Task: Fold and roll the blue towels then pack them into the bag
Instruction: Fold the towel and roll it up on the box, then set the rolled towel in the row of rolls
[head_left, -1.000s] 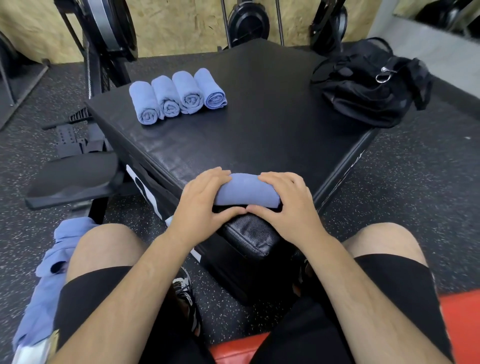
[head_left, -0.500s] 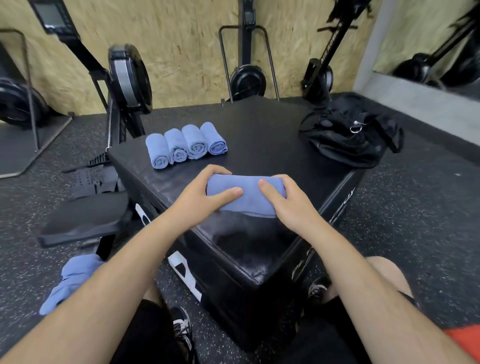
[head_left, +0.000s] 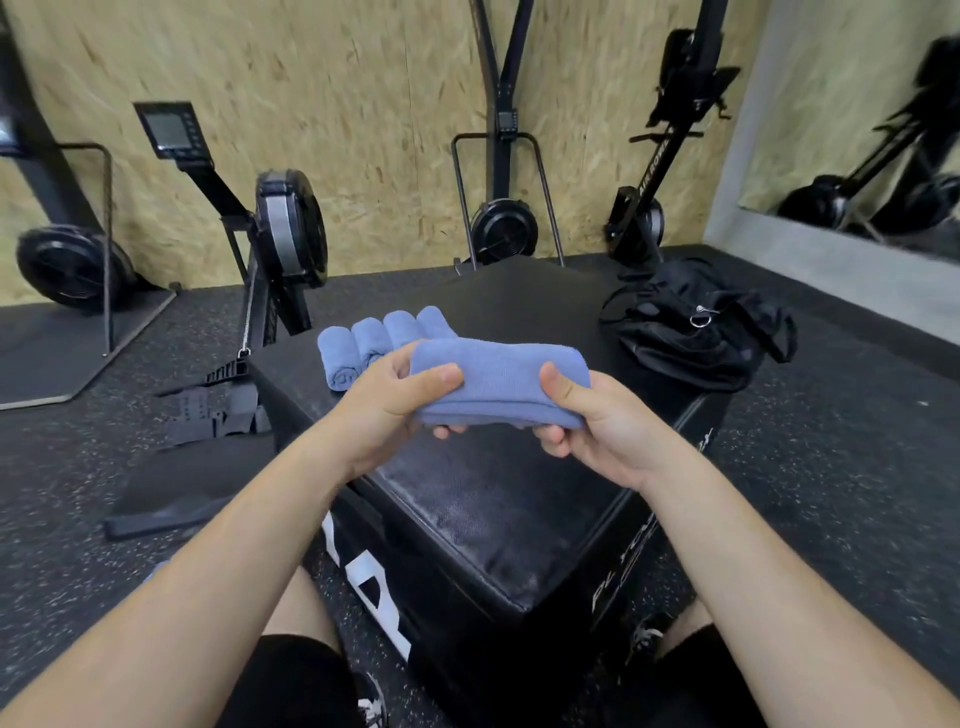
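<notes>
A rolled towel (head_left: 501, 379) is held above the box (head_left: 493, 499), gripped at its ends by the left hand (head_left: 387, 410) and the right hand (head_left: 602, 434). It should be squeezed tight so no layer slips loose, then set beside the four rolls (head_left: 363, 348).

A single wide-angle camera rides on my head, looking forward and down along my forearms. My left hand (head_left: 382, 402) and right hand (head_left: 610, 434) sit close under the lens at mid-frame, gripping the rolled blue cloth towel (head_left: 501, 376). Past them the camera faces across the black padded vinyl box (head_left: 493, 514) toward the pale chipboard wall (head_left: 363, 104), well behind.
</notes>
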